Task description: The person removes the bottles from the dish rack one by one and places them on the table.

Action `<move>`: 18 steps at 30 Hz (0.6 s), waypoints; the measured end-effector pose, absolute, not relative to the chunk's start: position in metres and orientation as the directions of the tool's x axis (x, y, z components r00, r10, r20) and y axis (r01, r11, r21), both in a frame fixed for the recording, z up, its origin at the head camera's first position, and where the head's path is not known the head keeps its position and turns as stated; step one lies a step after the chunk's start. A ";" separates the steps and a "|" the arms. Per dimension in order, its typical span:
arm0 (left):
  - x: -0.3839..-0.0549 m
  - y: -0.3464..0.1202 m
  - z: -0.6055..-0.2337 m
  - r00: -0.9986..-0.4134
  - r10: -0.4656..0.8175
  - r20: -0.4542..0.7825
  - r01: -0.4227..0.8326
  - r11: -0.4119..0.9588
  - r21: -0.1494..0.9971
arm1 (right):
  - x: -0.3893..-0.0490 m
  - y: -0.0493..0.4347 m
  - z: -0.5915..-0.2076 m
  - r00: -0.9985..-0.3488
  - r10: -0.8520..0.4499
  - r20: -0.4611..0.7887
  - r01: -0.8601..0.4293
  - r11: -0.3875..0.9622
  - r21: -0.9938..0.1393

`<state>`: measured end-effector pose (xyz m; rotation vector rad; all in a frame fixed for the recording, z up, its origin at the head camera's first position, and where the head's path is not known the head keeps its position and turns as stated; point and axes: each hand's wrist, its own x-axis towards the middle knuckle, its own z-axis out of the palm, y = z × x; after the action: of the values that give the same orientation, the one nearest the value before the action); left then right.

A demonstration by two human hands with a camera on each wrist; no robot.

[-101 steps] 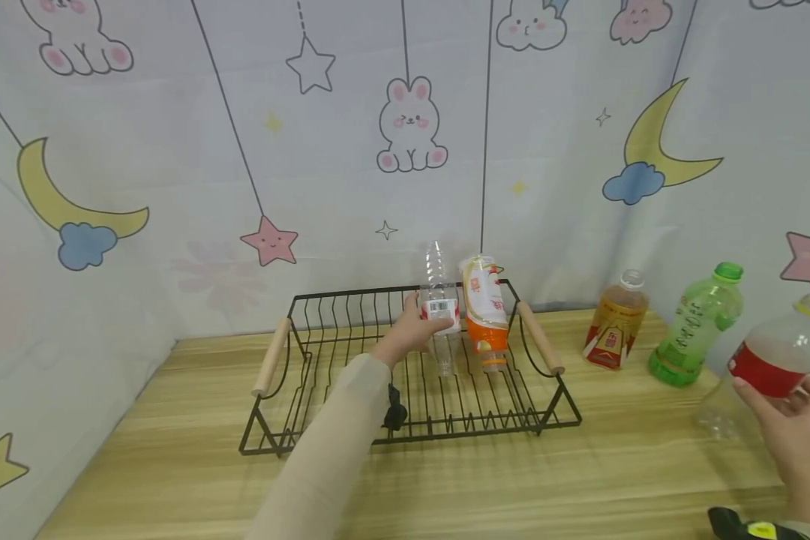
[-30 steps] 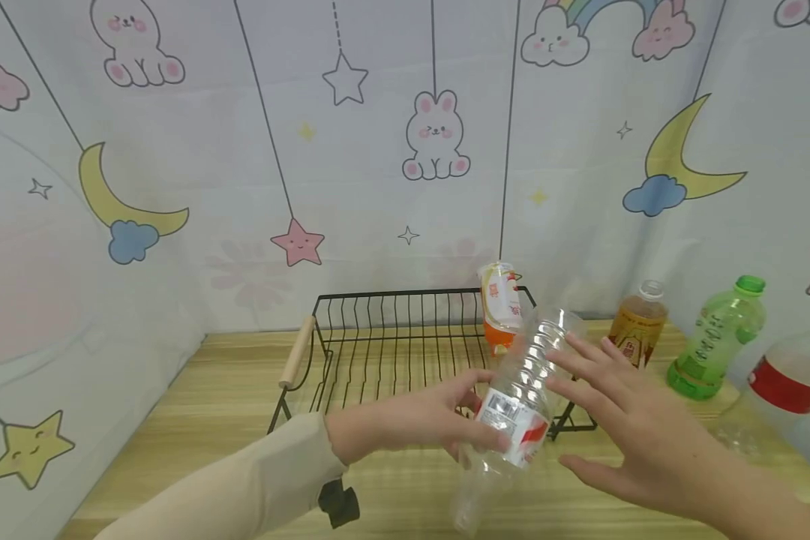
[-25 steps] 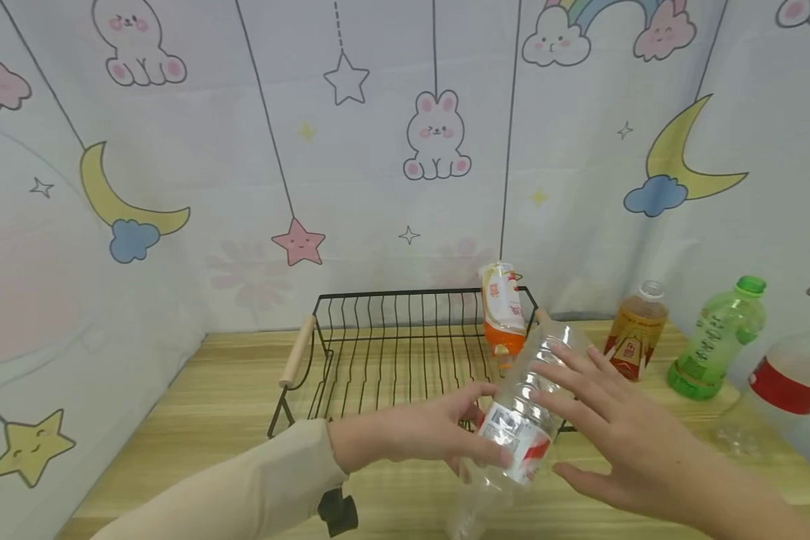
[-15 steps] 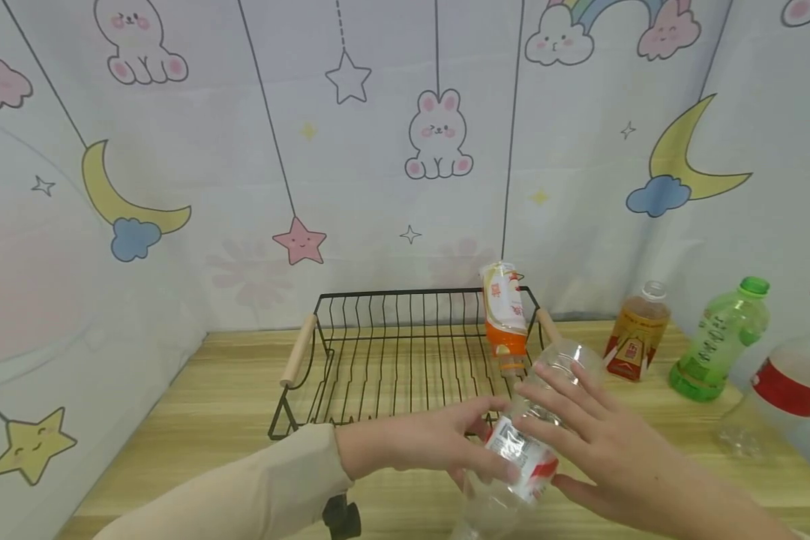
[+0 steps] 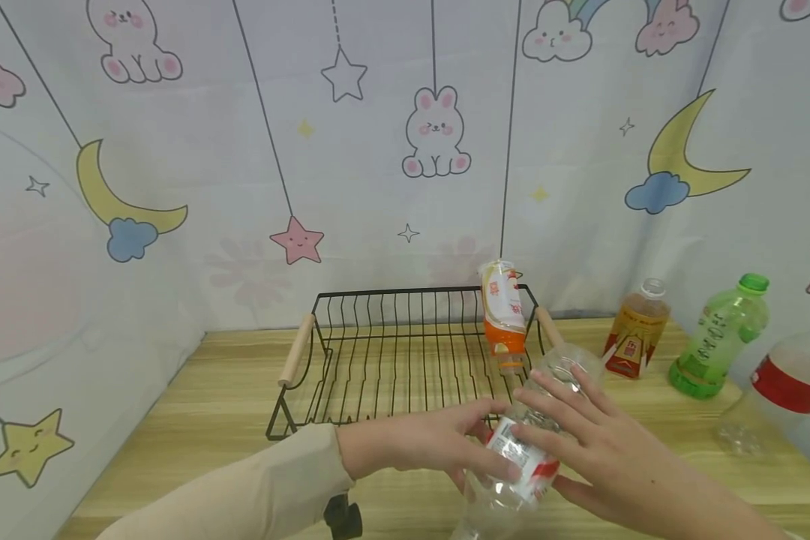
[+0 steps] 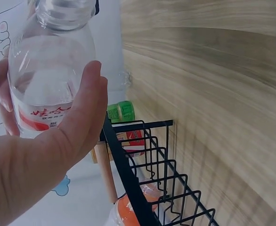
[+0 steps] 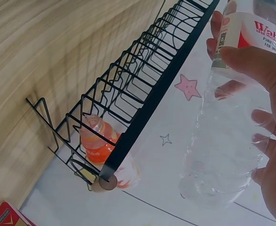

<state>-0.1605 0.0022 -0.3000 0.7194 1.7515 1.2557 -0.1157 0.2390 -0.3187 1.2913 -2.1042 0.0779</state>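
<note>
A clear plastic water bottle (image 5: 525,466) with a white and red label is tilted neck down in front of the rack, its base toward the back right. My left hand (image 5: 439,442) grips it around the label, thumb on the near side. On its upper right part lies my right hand (image 5: 621,457), fingers along the ridged wall and thumb at the label, as the right wrist view shows. Seen from the left wrist, the bottle (image 6: 48,61) is uncapped or hidden at its mouth. An orange and white bottle (image 5: 502,307) leans upside down in the black wire dish rack (image 5: 405,290).
To the right stand an amber bottle (image 5: 637,334), a green bottle (image 5: 718,337) and a large clear bottle with a red label (image 5: 790,386). The rack has wooden handles (image 5: 298,350) on both sides. A patterned cloth (image 5: 351,180) hangs behind the wooden table (image 5: 175,435).
My left hand has lifted the water bottle out of the rack and brought it forward. My right hand has left the large red-labelled bottle and come onto the water bottle.
</note>
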 end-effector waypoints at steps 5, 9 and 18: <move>-0.166 0.003 -0.296 -0.479 0.828 -0.292 0.027 0.347 0.938 | -0.120 0.242 -0.317 -0.298 -0.757 0.581 -0.803 0.528 0.276; -0.172 0.003 -0.283 -0.531 0.803 -0.271 0.051 0.350 0.935 | -0.125 0.249 -0.311 -0.317 -0.722 0.615 -0.785 0.564 0.257; -0.190 0.000 -0.258 -0.646 0.748 -0.152 0.085 0.267 0.960 | -0.129 0.262 -0.295 -0.383 -0.607 0.697 -0.747 0.647 0.153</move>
<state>-0.1905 -0.0004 -0.2582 0.7503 1.9354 1.4111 -0.1286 0.2617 -0.2954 1.0479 -2.1143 0.2390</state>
